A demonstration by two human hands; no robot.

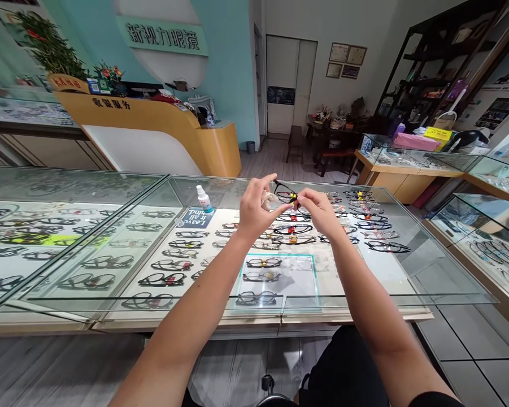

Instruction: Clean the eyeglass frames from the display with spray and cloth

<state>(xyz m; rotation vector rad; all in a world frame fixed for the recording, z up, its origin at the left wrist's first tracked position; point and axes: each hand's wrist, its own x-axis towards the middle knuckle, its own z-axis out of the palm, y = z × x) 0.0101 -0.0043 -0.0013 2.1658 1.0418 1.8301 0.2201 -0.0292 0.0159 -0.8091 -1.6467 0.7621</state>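
Note:
Above the glass counter I hold a pair of dark-framed eyeglasses (282, 186) between both hands. My left hand (253, 208) grips one side of the frame with thumb and index finger apart around it. A crumpled whitish cloth or tissue (270, 200) is tucked inside that hand. The fingers of my right hand (318, 210) pinch the frame on the other side, near its middle; the exact contact is partly hidden. To the left of my hands, a small white spray-type bottle (204, 199) with a blue base stands on the countertop, beside a dark blue printed piece (195, 218).
Rows of eyeglasses (168, 264) lie inside the glass display case (364, 308) under my forearms. Another case adjoins on the left, and more cases (483, 234) line the right. Beyond stands a yellow-and-white cashier desk (220, 150). A stool base (269, 385) shows below me.

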